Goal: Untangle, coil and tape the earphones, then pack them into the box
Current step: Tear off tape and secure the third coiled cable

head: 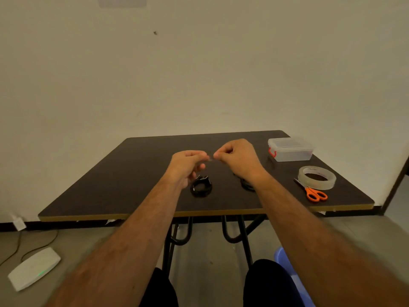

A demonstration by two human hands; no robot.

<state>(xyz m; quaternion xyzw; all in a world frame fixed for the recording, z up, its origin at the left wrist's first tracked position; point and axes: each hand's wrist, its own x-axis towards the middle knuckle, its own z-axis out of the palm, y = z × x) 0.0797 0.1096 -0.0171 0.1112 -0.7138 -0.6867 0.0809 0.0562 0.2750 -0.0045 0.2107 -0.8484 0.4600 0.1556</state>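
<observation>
Taping step, I judge: left hand [188, 161] and right hand [238, 156], fingers pinched shut on a clear tape strip [211, 159] above the coiled earphones [201, 187] on the counter [132, 173]; next, wrap it round the coil.

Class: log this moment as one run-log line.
left hand + right hand: pinch tape strip | coil: on table | box: shut | scissors: idle

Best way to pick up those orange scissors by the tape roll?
Take the orange scissors by their handle loops, coming from the table's near edge with the right hand: the loops point toward you, while the blades tuck against the tape roll.
</observation>
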